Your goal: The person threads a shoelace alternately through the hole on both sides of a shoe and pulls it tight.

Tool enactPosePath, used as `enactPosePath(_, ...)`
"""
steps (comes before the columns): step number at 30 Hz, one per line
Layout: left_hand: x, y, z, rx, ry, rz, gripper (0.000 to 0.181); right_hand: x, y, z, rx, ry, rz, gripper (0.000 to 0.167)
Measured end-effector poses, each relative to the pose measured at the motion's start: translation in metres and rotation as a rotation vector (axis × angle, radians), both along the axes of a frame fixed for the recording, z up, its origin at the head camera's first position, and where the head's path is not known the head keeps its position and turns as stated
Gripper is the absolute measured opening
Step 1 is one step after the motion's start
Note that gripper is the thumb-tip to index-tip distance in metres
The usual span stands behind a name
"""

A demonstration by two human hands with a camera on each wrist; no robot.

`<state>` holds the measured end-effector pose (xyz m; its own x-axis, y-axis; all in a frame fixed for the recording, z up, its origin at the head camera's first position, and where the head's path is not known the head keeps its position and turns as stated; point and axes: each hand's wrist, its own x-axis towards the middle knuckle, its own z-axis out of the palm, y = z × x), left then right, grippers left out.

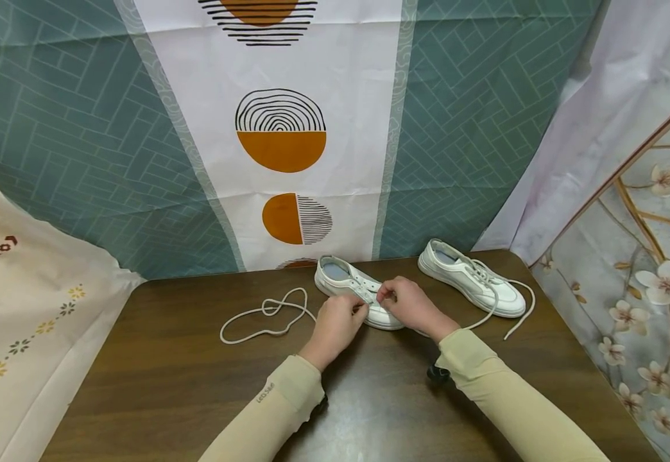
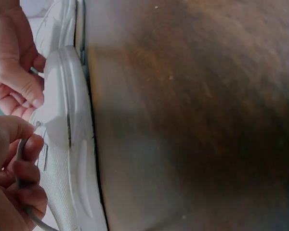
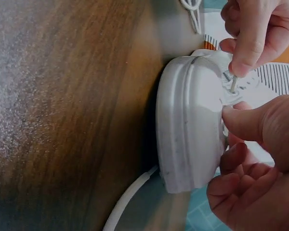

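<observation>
A white lace-up shoe (image 1: 388, 321) lies near the table's back edge, its toe to the right. My left hand (image 1: 336, 322) pinches a white shoelace (image 3: 234, 84) between thumb and index finger, close to the eyelets. More of that lace runs through the curled fingers in the left wrist view, and a long looped length (image 1: 266, 332) lies on the table to the left. Over the front of the shoe, my right hand (image 1: 412, 307) holds the upper between thumb and curled fingers. Those fingers partly cover the lacing, and whether they also hold lace is unclear.
A second white shoe (image 1: 473, 282) with loose laces (image 1: 527, 313) lies to the right on the brown wooden table (image 1: 185, 398). Patterned cloth (image 1: 456, 128) hangs right behind the table. Floral fabric (image 1: 641, 321) borders the right side, cream cloth (image 1: 34, 308) the left.
</observation>
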<state>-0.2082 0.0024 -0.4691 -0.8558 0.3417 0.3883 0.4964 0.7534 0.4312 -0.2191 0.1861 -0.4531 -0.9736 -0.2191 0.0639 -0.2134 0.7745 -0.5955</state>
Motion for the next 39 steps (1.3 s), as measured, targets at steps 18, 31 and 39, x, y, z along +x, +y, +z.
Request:
enactPosePath(18,-0.006,0.007,-0.001,-0.069,0.159,-0.022,0.011,-0.003,0.004,-0.009,0.078,0.098,0.111,0.007)
enactPosePath(31,-0.019,0.026,0.007,-0.118,-0.005,-0.083,0.013,-0.007,0.016,-0.017,-0.175,0.217,-0.026,0.008)
enactPosePath(39,-0.023,0.022,0.009,0.093,-0.11,-0.058,0.011,-0.011,0.016,-0.01,-0.248,0.22,-0.072,0.028)
